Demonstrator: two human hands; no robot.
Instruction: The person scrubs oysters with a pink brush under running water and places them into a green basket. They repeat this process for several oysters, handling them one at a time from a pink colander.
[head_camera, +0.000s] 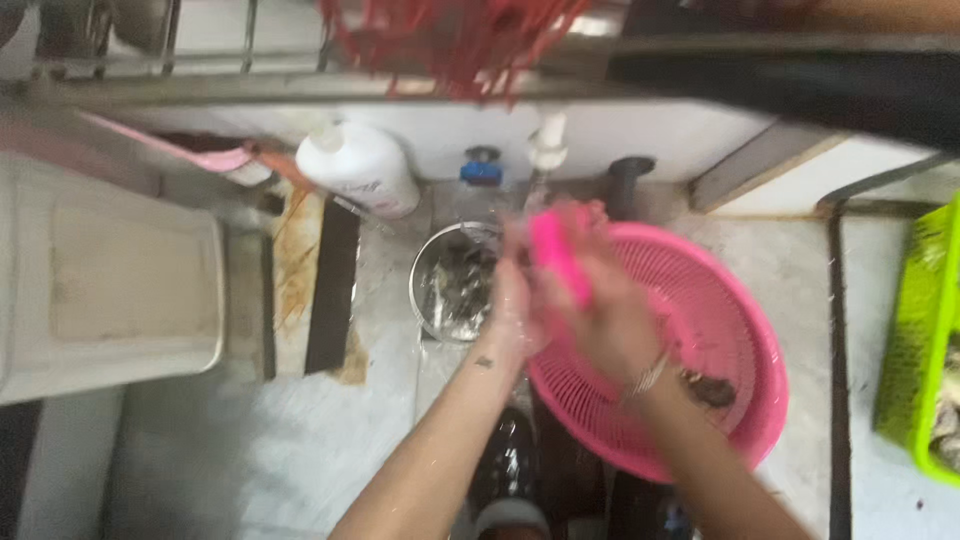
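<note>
Gripping a pink brush in the right hand over the pink basket; left hand fingers blurred, cannot tell. Risking wet brush slipping into the metal bowl.

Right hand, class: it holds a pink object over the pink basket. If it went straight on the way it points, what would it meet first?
Probably the left hand, pressed close against the right hand and its pink object. Beyond that stands the tap at the wall, above the metal bowl. Motion blur leaves depth unclear.

two hands, one pink colander, one steel bowl, perhaps two bottles.
</note>
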